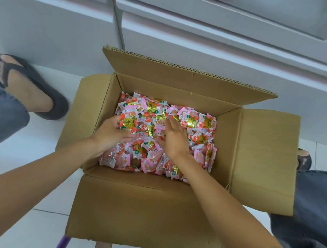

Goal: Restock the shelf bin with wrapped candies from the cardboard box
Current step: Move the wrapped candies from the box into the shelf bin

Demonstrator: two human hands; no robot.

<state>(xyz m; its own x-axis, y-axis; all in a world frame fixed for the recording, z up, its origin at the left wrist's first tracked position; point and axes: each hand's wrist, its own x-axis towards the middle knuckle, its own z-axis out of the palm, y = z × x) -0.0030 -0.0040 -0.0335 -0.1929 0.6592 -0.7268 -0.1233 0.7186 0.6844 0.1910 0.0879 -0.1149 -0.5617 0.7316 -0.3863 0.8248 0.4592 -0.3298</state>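
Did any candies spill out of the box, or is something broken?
No, nothing stands out. The candies all lie inside the cardboard box, none on the floor. Its flaps are just folded open. The left hand and right hand reach into the pile.

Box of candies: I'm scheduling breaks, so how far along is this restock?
Done: the box stands open. In hand: the left hand grips candies; the right hand presses flat into them. Left: nearly everything, since the box looks well filled.
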